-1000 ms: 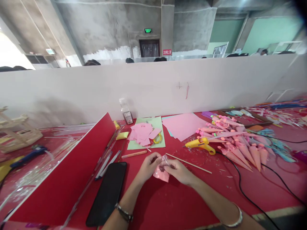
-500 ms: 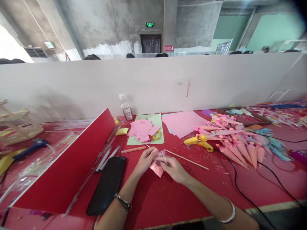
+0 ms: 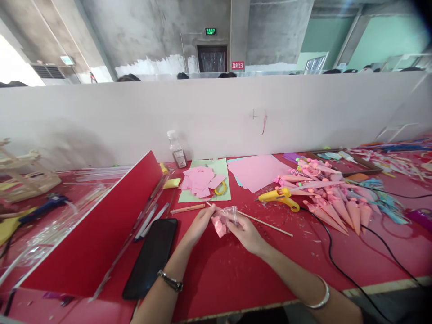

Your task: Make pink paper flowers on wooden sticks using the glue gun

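Between my two hands, over the middle of the red table, is a small clear plastic bag [image 3: 221, 226] with pink contents I cannot make out. My left hand [image 3: 201, 221] grips the bag's left side with fingers bent. On the other side, my right hand [image 3: 245, 231] pinches the bag, its fingertips partly covered by plastic. Just behind the hands lies a thin wooden stick [image 3: 266, 222], slanting to the right. Beyond them, cut pink paper pieces [image 3: 199, 180] are piled on a green sheet [image 3: 224, 171].
A yellow glue gun [image 3: 278, 196] with a black cable lies right, beside a heap of pink paper cones [image 3: 332, 204]. A black phone [image 3: 151, 256] rests left, near pens and a slanted red board [image 3: 101, 234]. A clear bottle [image 3: 177, 153] stands by the white partition [image 3: 216, 117].
Both hands and the plastic bag have risen slightly in the picture. The bag has turned a little, and more of its clear plastic shows near my right hand.
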A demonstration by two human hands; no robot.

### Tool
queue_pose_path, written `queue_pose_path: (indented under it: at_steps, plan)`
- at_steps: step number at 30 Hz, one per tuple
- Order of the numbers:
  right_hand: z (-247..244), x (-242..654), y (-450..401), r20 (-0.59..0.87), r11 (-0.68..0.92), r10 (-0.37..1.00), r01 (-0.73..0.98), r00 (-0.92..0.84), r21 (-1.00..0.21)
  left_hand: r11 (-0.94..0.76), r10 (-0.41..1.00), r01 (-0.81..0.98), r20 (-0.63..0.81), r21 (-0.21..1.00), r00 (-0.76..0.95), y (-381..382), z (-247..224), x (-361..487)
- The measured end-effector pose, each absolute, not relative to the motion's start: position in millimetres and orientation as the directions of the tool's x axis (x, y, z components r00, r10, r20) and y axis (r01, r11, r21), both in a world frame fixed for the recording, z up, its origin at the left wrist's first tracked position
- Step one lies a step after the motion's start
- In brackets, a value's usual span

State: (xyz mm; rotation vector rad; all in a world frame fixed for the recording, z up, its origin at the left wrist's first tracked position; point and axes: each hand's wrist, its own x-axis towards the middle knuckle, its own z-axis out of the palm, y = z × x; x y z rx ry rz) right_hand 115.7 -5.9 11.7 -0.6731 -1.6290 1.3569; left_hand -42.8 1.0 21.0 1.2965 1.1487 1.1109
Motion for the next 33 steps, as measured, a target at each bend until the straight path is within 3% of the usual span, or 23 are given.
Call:
queue_pose_path:
  at_steps: [6,8,11,15,20,26,33]
  plan:
    - [4,112,-4,0.233,0.199,0.851,-0.12,-0.471,-0.972,-0.015,0.963,0.07,-0.004,0.997,0.269,3,18,-40]
    - [7,111,-4,0.227,0.194,0.87,-0.119,-0.438,-0.974,-0.005,0.977,0.06,-0.008,0.998,0.213,4,17,-40]
    - [12,112,-5,0.22,0.189,0.902,-0.12,-0.37,-0.975,0.125,0.984,-0.045,-0.118,0.991,0.136,3,18,-42]
    - [14,113,-4,0.199,0.164,0.916,-0.126,-0.348,-0.978,0.288,0.928,-0.143,-0.239,0.947,0.285,-2,21,-43]
    - [13,113,-4,0.239,0.205,0.891,-0.128,-0.385,-0.97,0.243,0.954,-0.135,-0.212,0.961,0.211,-4,19,-41]
    - [7,114,-3,0.251,0.249,0.851,-0.066,-0.462,-0.966,0.167,0.964,0.034,-0.17,0.985,0.205,-2,21,-41]
    - [9,116,-4,0.258,0.281,0.822,-0.033,-0.507,-0.959,0.095,0.985,0.087,-0.106,0.992,0.133,-1,19,-46]
